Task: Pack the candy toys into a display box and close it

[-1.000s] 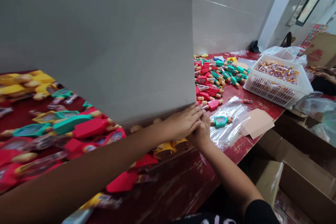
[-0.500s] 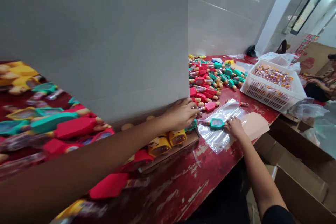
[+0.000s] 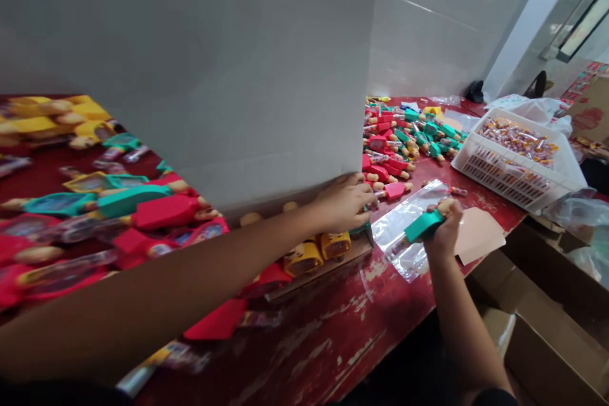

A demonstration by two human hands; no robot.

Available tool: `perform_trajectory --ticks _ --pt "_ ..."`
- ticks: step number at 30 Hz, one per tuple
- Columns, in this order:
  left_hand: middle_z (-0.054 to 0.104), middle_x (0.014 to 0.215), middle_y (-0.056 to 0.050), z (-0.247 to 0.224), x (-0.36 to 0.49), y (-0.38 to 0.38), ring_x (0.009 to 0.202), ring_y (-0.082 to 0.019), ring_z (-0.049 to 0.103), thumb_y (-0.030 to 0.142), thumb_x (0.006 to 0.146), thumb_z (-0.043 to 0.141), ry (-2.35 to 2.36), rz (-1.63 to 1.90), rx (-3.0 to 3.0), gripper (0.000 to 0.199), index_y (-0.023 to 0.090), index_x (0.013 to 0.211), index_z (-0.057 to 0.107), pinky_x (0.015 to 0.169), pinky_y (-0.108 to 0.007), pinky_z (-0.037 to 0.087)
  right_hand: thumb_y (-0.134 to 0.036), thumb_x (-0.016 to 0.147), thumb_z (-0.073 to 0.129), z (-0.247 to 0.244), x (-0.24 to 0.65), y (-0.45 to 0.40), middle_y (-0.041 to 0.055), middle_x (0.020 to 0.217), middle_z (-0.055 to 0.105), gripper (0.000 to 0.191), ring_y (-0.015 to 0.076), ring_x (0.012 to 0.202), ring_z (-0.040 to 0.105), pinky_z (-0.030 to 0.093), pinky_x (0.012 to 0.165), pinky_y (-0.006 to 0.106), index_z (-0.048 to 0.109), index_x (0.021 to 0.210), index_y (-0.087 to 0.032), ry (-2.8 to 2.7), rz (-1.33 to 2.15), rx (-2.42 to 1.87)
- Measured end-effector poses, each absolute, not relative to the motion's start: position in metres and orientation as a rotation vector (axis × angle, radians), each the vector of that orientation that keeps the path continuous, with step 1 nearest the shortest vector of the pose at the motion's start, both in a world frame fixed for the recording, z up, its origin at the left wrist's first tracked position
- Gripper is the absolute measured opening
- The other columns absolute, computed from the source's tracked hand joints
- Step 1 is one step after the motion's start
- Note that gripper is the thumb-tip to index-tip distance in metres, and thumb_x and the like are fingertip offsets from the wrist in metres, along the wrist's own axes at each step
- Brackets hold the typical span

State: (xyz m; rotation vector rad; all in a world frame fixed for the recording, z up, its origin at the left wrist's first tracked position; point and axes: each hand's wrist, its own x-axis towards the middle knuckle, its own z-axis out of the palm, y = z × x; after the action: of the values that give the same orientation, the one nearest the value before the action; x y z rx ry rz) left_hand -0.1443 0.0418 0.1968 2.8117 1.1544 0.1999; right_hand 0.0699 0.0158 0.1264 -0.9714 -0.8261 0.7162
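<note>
My right hand (image 3: pixel 445 231) is closed round the pale end of a green candy toy (image 3: pixel 422 226), tilted with its clear tube pointing down left. Under it lies a clear plastic bag (image 3: pixel 408 254) on the red table. My left hand (image 3: pixel 345 203) reaches across a shallow cardboard box (image 3: pixel 316 278) to its far right end, fingers curled down. What they grip is hidden; a bit of green shows below them. Yellow toys (image 3: pixel 303 258) lie in the box, partly behind my left forearm. The tall grey-white board (image 3: pixel 228 76) rises behind the box.
Red and green toys (image 3: pixel 387 165) are heaped beyond the board. A white basket (image 3: pixel 507 174) holds many small wrapped tubes. Pale card (image 3: pixel 478 235) lies right of the bag. Loose toys (image 3: pixel 136 203) spread at left. Open cartons (image 3: pixel 547 330) stand below the table's right edge.
My right hand has lifted the green toy off the plastic bag and turned it over. My left hand stays at the box's end. The whole view has shifted right.
</note>
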Motion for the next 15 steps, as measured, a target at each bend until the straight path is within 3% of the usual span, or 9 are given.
perform_trajectory --ticks 3,9,15 --pt "0.059 0.107 -0.008 0.196 -0.146 0.041 0.116 -0.03 0.036 0.028 0.086 0.049 1.153 0.209 2.818 0.022 0.019 0.099 0.064 0.101 -0.044 0.033 -0.04 0.079 0.048 0.12 0.025 0.003 -0.006 0.061 0.047 0.021 0.0112 0.048 0.051 0.042 0.048 0.024 0.036 0.075 -0.023 -0.956 0.658 -0.798" --pt "0.06 0.104 -0.007 0.194 -0.148 0.039 0.116 -0.03 0.038 0.029 0.087 0.049 1.143 0.232 2.839 0.018 0.018 0.092 0.063 0.102 -0.045 0.033 -0.036 0.071 0.054 0.086 -0.008 -0.006 -0.0021 0.06 0.054 0.019 0.0162 0.051 0.056 0.045 0.051 0.031 0.041 0.07 -0.023 -1.211 0.575 -0.721" --pt "0.061 0.105 -0.006 0.195 -0.147 0.039 0.118 -0.032 0.036 0.031 0.088 0.048 1.134 0.244 2.831 0.021 0.018 0.093 0.063 0.102 -0.047 0.031 -0.019 0.071 0.052 0.091 0.006 0.0 -0.0055 0.058 0.039 0.014 0.0116 0.048 0.041 0.034 0.046 0.026 0.039 0.066 -0.023 -1.306 0.477 -0.911"
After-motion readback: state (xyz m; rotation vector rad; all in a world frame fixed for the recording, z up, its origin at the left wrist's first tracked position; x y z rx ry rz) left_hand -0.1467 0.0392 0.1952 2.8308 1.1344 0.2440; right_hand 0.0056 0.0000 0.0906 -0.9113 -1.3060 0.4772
